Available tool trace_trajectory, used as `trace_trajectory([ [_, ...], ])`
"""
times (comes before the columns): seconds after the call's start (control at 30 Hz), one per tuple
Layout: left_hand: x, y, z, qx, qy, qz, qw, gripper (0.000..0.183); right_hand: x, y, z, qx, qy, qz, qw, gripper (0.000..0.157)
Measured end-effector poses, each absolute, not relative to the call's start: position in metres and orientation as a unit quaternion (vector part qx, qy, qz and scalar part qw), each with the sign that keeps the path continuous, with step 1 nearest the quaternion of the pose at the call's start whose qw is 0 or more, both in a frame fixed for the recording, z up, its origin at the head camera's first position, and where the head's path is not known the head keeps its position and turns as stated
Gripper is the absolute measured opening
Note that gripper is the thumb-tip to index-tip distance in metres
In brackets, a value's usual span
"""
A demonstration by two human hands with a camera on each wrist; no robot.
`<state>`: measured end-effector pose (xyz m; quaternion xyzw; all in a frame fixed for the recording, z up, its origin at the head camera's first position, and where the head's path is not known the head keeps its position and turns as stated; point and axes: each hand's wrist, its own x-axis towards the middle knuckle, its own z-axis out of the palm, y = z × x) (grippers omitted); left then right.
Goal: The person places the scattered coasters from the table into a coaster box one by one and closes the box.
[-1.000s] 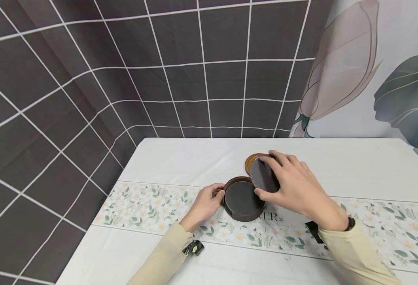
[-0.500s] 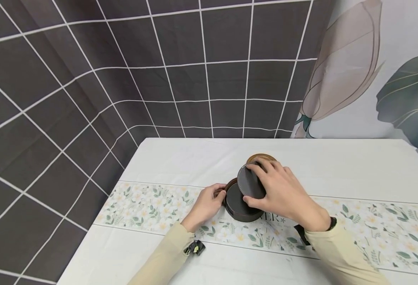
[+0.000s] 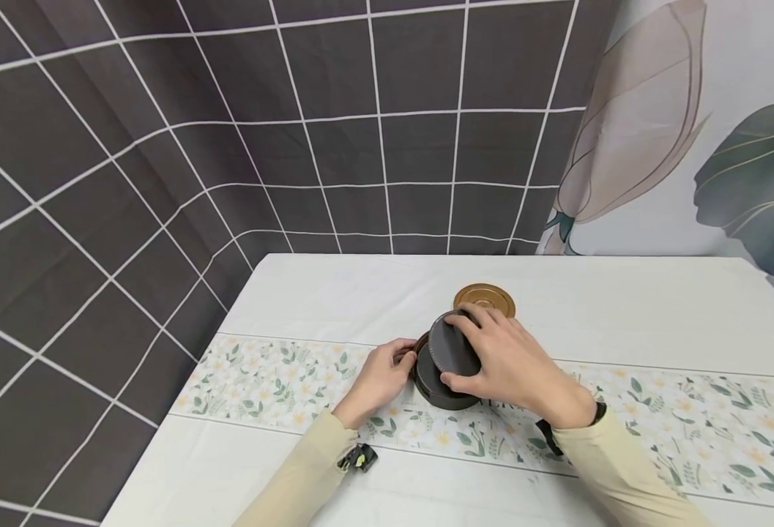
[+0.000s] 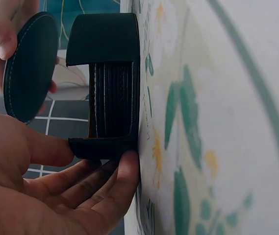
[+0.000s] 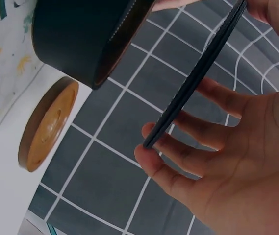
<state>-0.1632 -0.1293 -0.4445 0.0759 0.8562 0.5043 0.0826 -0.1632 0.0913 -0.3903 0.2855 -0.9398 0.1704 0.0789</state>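
My right hand (image 3: pixel 508 362) holds a round dark coaster (image 3: pixel 451 350) with a stitched edge by its rim, tilted above a round coaster holder (image 3: pixel 449 402). The left wrist view shows a gap between this coaster (image 4: pixel 34 68) and the holder (image 4: pixel 105 39), whose side cutout reveals several stacked coasters (image 4: pixel 112 95). Seen edge-on in the right wrist view, the coaster (image 5: pixel 195 78) lies between thumb and fingertips. My left hand (image 3: pixel 378 379) grips the holder's left side, thumb at the rim and fingers low on the wall.
Behind the holder lies a round brown disc with a raised rim (image 3: pixel 484 293), its front partly hidden by my right hand. A white tablecloth (image 3: pixel 347 293) with a floral band covers the table. Dark gridded cloth (image 3: pixel 419 146) hangs at the back and left.
My right hand has carried the coaster left and toward me, from beside the holder to above it. More of the brown disc shows. My left hand stays at the holder.
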Motion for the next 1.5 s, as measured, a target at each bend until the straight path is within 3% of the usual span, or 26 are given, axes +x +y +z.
trace_trajectory([
  [1.5, -0.159, -0.133, -0.444, 0.096, 0.858, 0.497, 0.087, 0.036, -0.159, 0.072, -0.423, 0.315, -0.932, 0.176, 0.04, 0.071],
])
